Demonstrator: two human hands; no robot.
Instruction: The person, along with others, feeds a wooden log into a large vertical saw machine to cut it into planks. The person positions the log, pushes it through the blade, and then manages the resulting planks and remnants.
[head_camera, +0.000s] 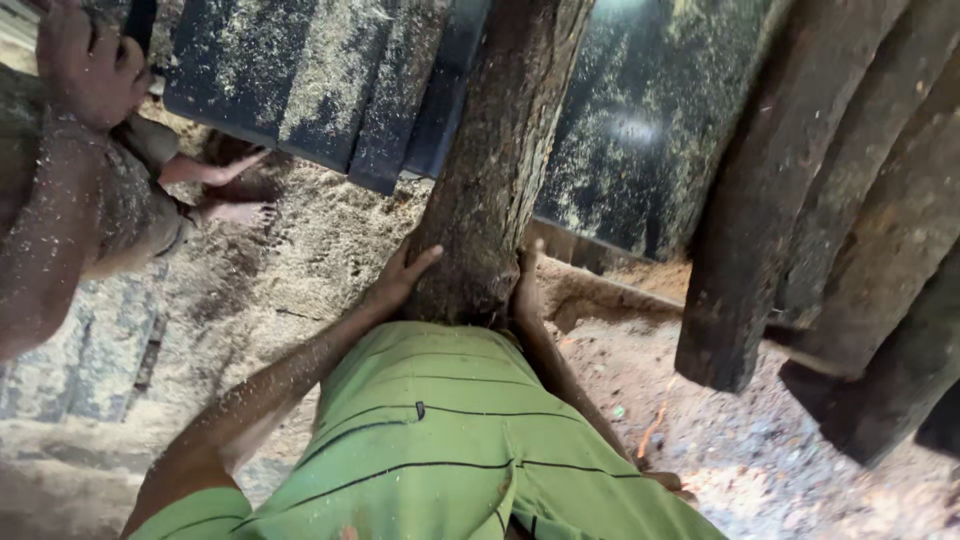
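Note:
A thick rough-barked log runs from my belly up and away across a dark metal machine bed. My left hand presses flat against the log's left side near its close end. My right hand grips the right side of that same end. The log's end rests against my green striped shirt. Sawdust covers my forearms.
Another person's sawdust-covered arm and hand reach in at top left, with their bare feet on the sawdust floor. Several dark logs lean at right. Dark slatted panels dusted with sawdust lie at top left.

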